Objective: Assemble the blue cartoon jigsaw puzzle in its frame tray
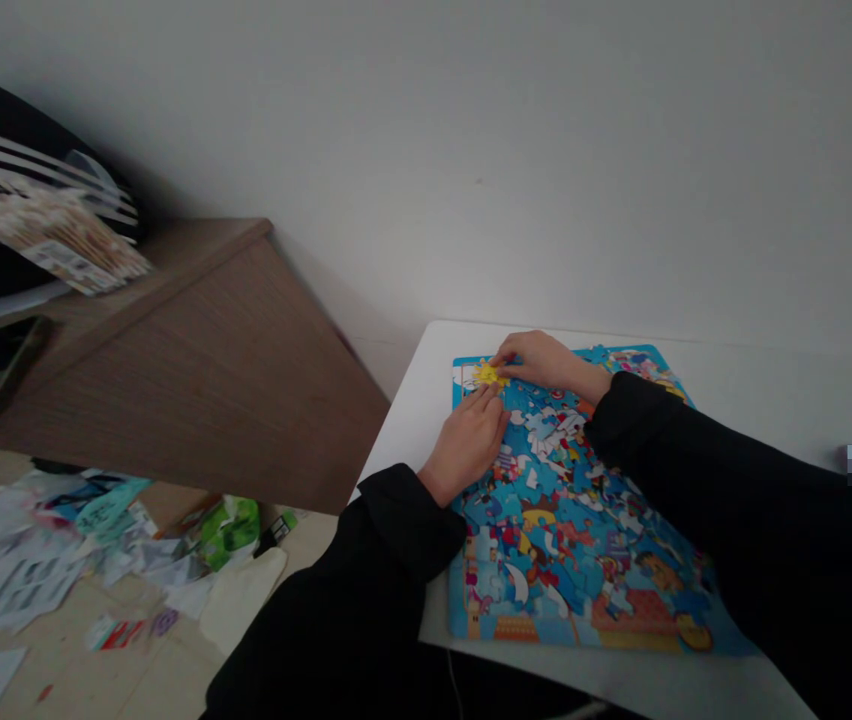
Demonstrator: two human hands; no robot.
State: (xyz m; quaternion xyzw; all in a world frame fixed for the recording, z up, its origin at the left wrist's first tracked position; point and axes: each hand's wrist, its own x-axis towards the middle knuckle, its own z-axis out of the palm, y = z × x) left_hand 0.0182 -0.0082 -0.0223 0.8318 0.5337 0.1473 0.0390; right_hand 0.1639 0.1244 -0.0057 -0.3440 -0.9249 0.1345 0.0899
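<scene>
Head camera sees the left hand (463,445) and right hand (546,365) close together, their fingers pinching a yellow jigsaw piece (487,375). It sits at the top corner of a blue jigsaw puzzle (471,625) on a white table (426,400), with loose pieces (546,430) nearby.

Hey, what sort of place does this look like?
Probably a lived-in room at home, perhaps a bedroom: a jigsaw puzzle lies on a white table, wood-grain furniture stands beside it, and papers are strewn across the floor.
</scene>
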